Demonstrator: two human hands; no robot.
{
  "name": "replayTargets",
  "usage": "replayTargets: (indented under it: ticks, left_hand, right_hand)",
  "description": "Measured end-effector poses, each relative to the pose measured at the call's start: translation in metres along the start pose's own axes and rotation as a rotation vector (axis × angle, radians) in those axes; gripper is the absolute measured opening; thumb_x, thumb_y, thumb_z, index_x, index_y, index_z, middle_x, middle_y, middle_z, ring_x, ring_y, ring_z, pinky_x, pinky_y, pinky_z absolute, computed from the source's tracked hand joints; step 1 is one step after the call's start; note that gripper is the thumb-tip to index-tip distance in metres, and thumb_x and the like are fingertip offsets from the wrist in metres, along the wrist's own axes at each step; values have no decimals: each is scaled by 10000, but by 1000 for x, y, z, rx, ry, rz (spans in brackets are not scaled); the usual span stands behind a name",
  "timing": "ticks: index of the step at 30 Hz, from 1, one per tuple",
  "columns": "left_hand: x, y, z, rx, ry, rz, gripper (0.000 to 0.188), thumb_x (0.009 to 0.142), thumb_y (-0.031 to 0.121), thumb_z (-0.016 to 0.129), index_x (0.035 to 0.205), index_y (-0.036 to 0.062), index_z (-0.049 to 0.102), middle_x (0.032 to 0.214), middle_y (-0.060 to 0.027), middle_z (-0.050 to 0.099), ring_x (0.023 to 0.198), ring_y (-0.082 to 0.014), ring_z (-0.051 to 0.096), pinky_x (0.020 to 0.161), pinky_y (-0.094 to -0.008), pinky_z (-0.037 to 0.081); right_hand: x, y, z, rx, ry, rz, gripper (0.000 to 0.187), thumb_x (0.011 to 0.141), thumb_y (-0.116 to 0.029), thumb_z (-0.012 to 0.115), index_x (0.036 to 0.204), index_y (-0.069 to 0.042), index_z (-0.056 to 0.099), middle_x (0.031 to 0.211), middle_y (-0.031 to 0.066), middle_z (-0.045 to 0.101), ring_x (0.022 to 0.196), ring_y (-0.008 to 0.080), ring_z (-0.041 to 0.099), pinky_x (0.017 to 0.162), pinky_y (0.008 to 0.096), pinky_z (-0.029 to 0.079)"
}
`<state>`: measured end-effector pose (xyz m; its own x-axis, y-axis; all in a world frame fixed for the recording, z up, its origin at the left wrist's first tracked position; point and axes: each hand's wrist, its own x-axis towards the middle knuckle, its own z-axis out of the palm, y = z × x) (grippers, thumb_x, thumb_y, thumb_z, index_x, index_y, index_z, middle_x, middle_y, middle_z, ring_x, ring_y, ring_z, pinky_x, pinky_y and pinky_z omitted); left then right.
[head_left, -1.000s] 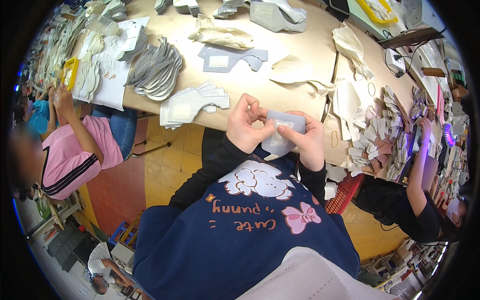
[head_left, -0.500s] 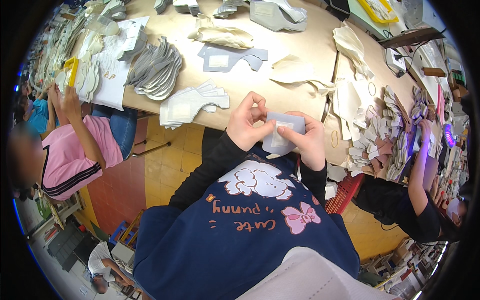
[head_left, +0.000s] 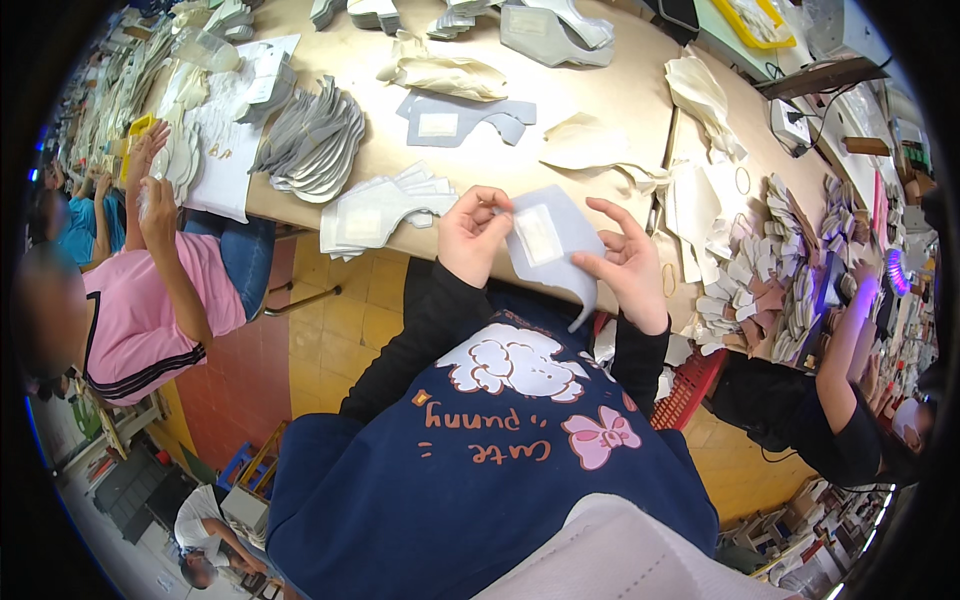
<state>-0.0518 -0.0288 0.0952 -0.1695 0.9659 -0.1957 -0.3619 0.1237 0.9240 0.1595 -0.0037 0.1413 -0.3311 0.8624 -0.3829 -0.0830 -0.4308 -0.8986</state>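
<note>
A flat grey cut piece [head_left: 570, 235], with a whitish rectangular patch [head_left: 540, 236] on its face and a curved tail hanging down, is held up over the table's near edge. My left hand [head_left: 473, 238] pinches its left edge between thumb and fingers. On the other side my right hand [head_left: 632, 262] has its fingers spread, with the thumb at the piece's right edge. A fanned stack of similar patched pieces [head_left: 375, 215] lies left of my left hand. Another patched grey piece [head_left: 480, 122] rests flat beyond my hands.
Cream cut pieces [head_left: 600, 145] lie farther back and to the right. A large fanned grey stack [head_left: 315, 140] stands at the left. Rubber bands [head_left: 668, 278] and many small pieces [head_left: 750, 285] are on the right. Co-workers sit at both sides; a red basket [head_left: 690, 385] is below the table edge.
The grey piece has unfolded and tilted, so its full shape and tail now show. My right hand has moved off the patch and spread its fingers; my left keeps hold at the left edge.
</note>
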Motion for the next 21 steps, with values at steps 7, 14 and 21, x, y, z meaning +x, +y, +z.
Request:
replayTargets:
  ticks: [7, 14, 21]
  left_hand:
    - [-5, -40, -37, 841, -279, -109, 285, 879, 110, 672, 1156, 47, 690, 844, -81, 658, 691, -145, 611, 677, -281, 505]
    - [-1, -39, -38, 821, -171, 60, 199, 900, 96, 652, 1081, 33, 706, 913, -80, 686, 778, -146, 649, 713, -273, 516]
    - [7, -40, -26, 802, -224, 137, 180, 910, 101, 644, 1062, 26, 704, 962, -102, 686, 860, -202, 675, 784, -288, 528]
  right_hand:
    - [35, 15, -32, -938, 482, -365, 313, 859, -46, 693, 1167, 1, 667, 934, 96, 709, 818, 161, 663, 764, 274, 511]
    - [98, 20, -24, -1073, 189, -789, 136, 846, -127, 700, 943, -37, 669, 875, 89, 659, 826, 272, 640, 748, 363, 498]
    - [136, 38, -24, -1113, 30, -551, 217, 827, -220, 730, 888, -59, 598, 797, 89, 616, 706, 247, 614, 644, 352, 489]
